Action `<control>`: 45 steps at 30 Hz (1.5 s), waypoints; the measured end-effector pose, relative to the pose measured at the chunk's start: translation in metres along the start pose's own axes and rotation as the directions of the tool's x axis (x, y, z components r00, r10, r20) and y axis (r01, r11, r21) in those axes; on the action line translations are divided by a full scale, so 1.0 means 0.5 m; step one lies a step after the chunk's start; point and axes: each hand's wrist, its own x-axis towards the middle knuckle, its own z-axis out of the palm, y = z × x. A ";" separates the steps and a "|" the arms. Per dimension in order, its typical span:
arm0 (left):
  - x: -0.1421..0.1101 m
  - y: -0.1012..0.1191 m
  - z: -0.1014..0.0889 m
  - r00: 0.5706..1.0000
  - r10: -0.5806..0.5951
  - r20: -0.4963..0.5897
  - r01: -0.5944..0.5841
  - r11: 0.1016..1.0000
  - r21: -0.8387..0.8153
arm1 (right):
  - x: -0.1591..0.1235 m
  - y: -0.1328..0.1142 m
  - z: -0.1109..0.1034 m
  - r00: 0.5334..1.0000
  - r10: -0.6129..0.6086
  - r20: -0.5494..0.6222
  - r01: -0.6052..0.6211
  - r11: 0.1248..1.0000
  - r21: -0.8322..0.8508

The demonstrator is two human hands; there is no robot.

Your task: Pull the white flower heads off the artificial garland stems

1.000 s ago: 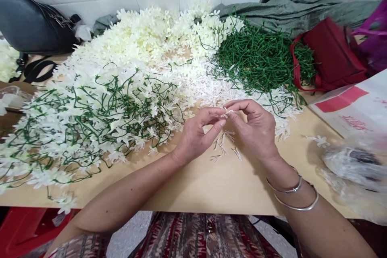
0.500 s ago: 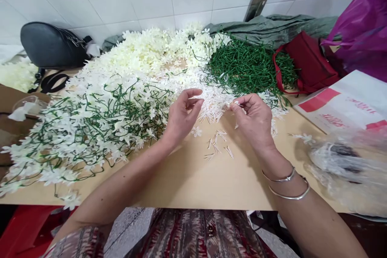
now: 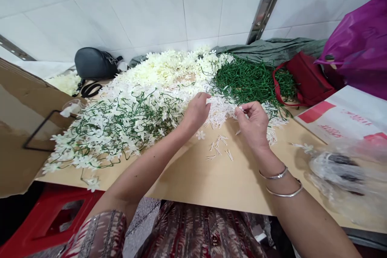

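Observation:
My right hand [image 3: 253,123] is closed in a pinch, with a small white artificial flower [image 3: 240,109] between thumb and forefinger. To its left, my left hand [image 3: 197,109] is curled but open, thumb and forefinger apart, over the edge of a heap of white stamen sticks [image 3: 217,113]. I see nothing between its fingers. A single white blossom [image 3: 200,135] lies just below that hand, and several loose stamens [image 3: 217,145] are scattered on the tabletop. Left of my hands spreads a pile of white flowers with green stems [image 3: 133,123].
Cream blossoms [image 3: 163,66] and a tangle of green stems [image 3: 250,78] lie at the back. A black bag [image 3: 95,63], a red bag [image 3: 308,78], a white paper bag [image 3: 341,115], clear plastic [image 3: 347,177] and a cardboard box [image 3: 27,129] surround the work area.
My left hand has moved a little over the stamens, its fingers turned more away from view. The right hand keeps its pinch on the flower. The whole view has shifted and tilted.

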 end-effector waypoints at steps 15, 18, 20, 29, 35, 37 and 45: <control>0.140 -0.017 -0.018 0.997 -0.076 0.029 0.056 0.901 0.431 | -0.002 -0.009 0.007 0.996 -0.080 0.040 0.082 0.996 -0.039; 0.136 -0.012 -0.028 0.998 -0.059 -0.018 0.062 0.915 0.398 | -0.001 -0.010 0.008 0.994 -0.100 0.030 0.101 0.994 -0.035; 0.124 -0.001 -0.033 0.997 -0.046 -0.067 0.065 0.947 0.315 | -0.001 -0.012 0.008 0.994 -0.107 0.033 0.108 0.994 -0.033; 0.000 0.068 -0.007 0.954 -0.245 0.175 0.290 0.597 -0.748 | -0.004 -0.027 0.004 0.995 -0.093 0.036 0.093 0.996 -0.008; -0.054 0.060 -0.010 0.951 -0.220 0.215 0.304 0.562 -0.769 | -0.002 -0.033 0.001 0.996 -0.086 -0.009 0.086 0.996 0.020; -0.060 0.052 -0.013 0.957 -0.225 0.183 0.285 0.618 -0.732 | -0.002 -0.032 0.000 0.995 -0.096 -0.010 0.096 0.995 0.021; -0.059 0.030 -0.006 0.973 -0.219 0.074 0.219 0.770 -0.599 | 0.009 -0.034 -0.013 0.990 -0.141 -0.009 0.142 0.988 0.061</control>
